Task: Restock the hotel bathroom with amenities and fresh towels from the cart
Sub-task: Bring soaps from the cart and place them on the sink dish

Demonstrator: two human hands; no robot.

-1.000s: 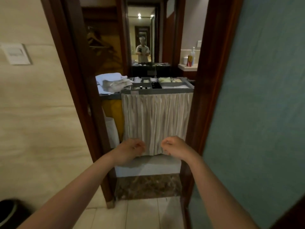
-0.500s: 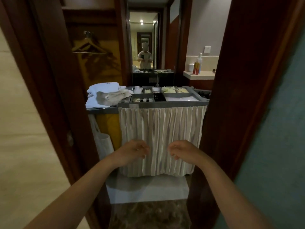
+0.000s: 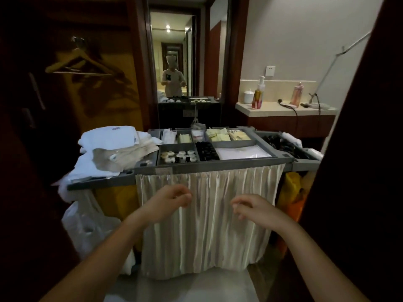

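Cart [image 3: 100,184] standing just ahead in the doorway, towels [image 3: 109,138] lying piled at its left end, amenities sitting in the top tray [image 3: 233,144]; left hand [image 3: 168,203] and right hand [image 3: 255,210] hovering before the skirt [image 3: 207,247], fingers loosely curled, grasping nothing; seemingly fetching supplies; next, reaching up and gripping a towel.

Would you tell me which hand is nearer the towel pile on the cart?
Left. The left hand is below and right of the towel pile; the right hand is farther right.

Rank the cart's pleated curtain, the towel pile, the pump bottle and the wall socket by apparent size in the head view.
1. pleated curtain
2. towel pile
3. pump bottle
4. wall socket
Last two sit farther back; true size unsure.
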